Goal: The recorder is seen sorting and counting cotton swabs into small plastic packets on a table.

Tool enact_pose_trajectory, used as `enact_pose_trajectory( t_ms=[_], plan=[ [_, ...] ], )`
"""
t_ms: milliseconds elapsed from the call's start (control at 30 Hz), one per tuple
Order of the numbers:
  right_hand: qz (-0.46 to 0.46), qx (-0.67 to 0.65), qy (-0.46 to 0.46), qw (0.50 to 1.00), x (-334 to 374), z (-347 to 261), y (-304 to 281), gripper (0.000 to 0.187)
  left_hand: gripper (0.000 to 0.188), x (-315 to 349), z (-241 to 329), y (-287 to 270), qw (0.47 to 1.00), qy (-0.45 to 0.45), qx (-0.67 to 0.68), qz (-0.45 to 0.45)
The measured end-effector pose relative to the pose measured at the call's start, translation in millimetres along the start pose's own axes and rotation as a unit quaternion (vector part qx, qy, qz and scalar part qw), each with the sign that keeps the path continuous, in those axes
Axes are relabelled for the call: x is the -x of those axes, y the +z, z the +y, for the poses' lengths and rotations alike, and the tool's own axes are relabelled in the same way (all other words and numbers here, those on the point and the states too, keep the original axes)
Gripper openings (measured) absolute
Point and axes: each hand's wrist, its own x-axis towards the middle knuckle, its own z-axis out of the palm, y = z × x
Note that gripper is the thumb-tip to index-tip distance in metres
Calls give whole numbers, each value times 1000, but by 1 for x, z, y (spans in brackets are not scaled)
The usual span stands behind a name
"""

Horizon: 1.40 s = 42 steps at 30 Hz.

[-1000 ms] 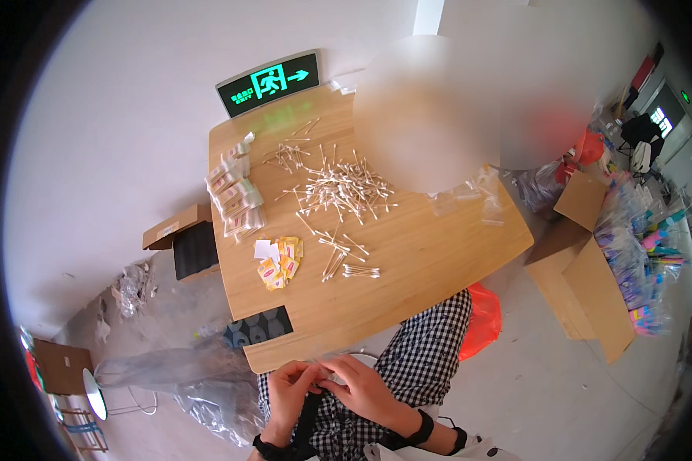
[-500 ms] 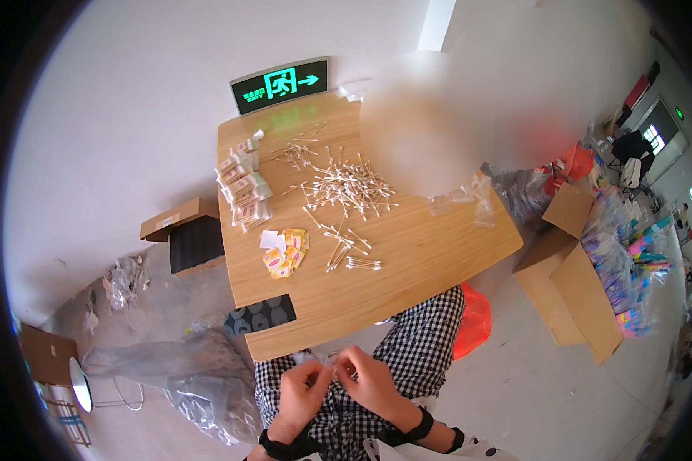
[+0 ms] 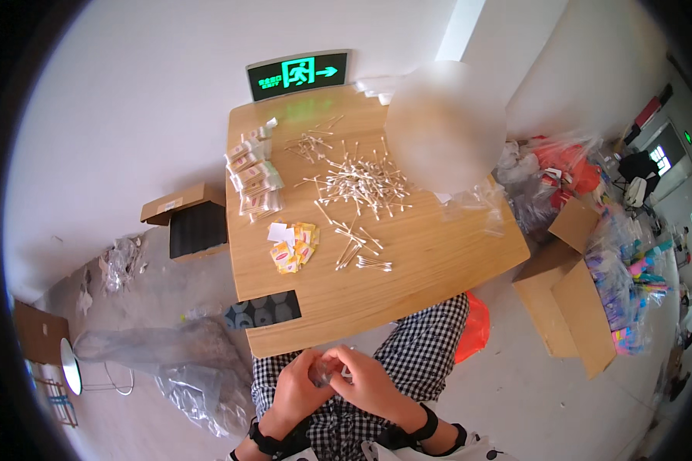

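Note:
Above my lap, my left hand (image 3: 301, 386) and my right hand (image 3: 370, 386) are close together with fingers curled. Between them they grip a small clear plastic bag (image 3: 323, 372), mostly hidden by the fingers. Beyond my hands, the wooden table (image 3: 438, 265) holds a loose heap of cotton swabs (image 3: 365, 183). Nearer the front lies a small neat bundle of swabs (image 3: 374, 263). Yellow and white cards (image 3: 300, 244) lie in a pile to its left. Filled swab packs (image 3: 255, 175) are stacked along the left edge.
Clear bags (image 3: 480, 207) lie at the table's right. A lit green sign (image 3: 298, 74) stands at the far edge. An open cardboard box (image 3: 550, 307) is on the floor at right, another box (image 3: 196, 219) at left. Plastic sheeting (image 3: 200, 376) lies left of my legs.
My hands have come up slightly, and the clear bag now shows more between them. The view has shifted, so the table appears a little higher and further right.

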Motion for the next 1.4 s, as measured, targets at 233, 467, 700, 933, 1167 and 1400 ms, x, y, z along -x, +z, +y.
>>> enact_pose_trajectory(
  t_ms=[233,467,700,933,1167,1400],
  plan=[
    [50,108,0,993,-7,25,-35,26,39,-16,-59,-58,958,-56,-184,212],
    [51,128,38,990,-11,39,-52,29,44,-21,-167,-119,923,-112,-330,166],
    [57,159,41,985,-14,44,-37,30,48,-68,-152,-117,952,41,-292,84],
    [38,145,84,985,-16,44,-39,30,74,-71,-127,-117,953,52,-299,12],
    [52,173,42,983,-24,50,-42,35,75,-67,-110,-126,969,36,-240,-33],
    [104,220,9,970,-59,69,-68,38,76,-69,-116,-129,968,62,-244,-18]
  ],
)
